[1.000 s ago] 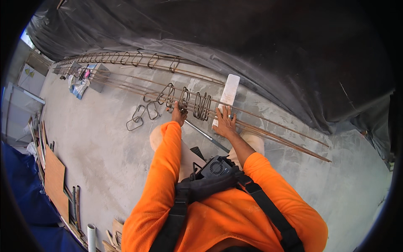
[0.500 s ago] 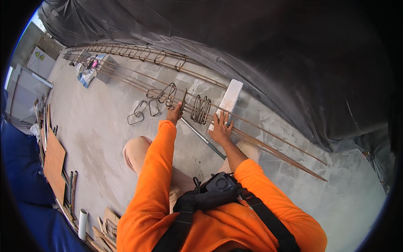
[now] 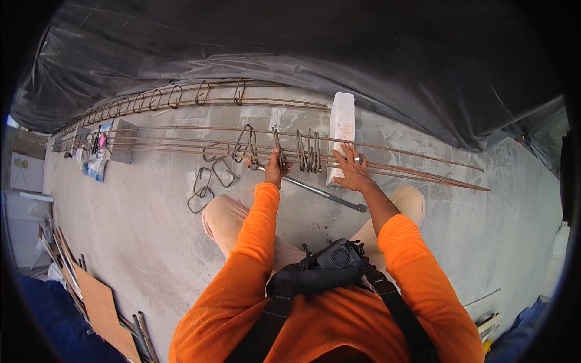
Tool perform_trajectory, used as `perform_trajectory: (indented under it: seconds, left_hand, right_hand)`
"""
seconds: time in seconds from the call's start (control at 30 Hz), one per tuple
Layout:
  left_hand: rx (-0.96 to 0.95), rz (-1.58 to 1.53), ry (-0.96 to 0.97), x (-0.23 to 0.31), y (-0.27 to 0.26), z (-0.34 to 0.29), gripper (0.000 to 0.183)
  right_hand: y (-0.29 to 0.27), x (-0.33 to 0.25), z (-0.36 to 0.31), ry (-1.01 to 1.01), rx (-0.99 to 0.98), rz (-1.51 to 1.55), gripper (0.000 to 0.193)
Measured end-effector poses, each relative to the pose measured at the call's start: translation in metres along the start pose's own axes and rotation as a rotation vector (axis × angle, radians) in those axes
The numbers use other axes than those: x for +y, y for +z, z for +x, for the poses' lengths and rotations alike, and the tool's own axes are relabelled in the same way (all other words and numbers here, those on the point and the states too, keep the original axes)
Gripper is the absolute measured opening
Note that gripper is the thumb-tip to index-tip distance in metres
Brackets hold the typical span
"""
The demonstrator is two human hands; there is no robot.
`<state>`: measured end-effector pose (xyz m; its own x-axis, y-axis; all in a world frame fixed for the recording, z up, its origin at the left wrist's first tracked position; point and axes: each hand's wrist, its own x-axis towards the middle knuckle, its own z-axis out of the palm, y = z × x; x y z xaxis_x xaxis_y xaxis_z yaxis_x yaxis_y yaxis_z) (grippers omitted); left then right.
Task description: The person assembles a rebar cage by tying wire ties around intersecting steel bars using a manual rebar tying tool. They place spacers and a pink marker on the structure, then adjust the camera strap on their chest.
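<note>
Long thin steel bars (image 3: 417,172) run from left to right in front of me, threaded through rectangular wire stirrups. My left hand (image 3: 275,170) is closed on the lower part of one stirrup (image 3: 276,140) that stands around the bars. Just right of it, a bunch of several stirrups (image 3: 309,151) hangs on the bars. My right hand (image 3: 353,169), a ring on one finger, rests with fingers spread over the bars where they cross a pale block (image 3: 344,115). Left of my left hand, another stirrup (image 3: 244,144) leans on the bars.
Loose stirrups (image 3: 201,189) lie on the concrete floor (image 3: 163,242). A grey-handled metal tool (image 3: 315,192) lies before my knees. Behind is a finished bar cage (image 3: 175,97) beside black sheeting (image 3: 302,36). At left are a grey block (image 3: 124,145), a bag (image 3: 94,160) and a wooden board (image 3: 106,308).
My view has turned, so the bars now lie more level across it. My left hand stays on the stirrup, and my right hand stays on the bars by the pale block.
</note>
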<state>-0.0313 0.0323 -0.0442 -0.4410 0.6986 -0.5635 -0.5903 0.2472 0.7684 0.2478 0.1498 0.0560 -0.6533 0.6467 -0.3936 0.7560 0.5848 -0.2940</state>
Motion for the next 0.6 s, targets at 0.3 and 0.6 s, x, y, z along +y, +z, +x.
perform_trajectory:
  seconds: [0.3,0.6]
  left_hand:
    - [-0.119,-0.075,-0.057,0.015,-0.031,0.024,0.065]
    - [-0.251,0.101,-0.133,0.024,-0.021,0.019,0.086]
  right_hand:
    - [-0.013,-0.042,-0.009,0.171,0.035,-0.076,0.099]
    - [0.1,-0.102,-0.05,0.112,0.38,-0.104,0.054]
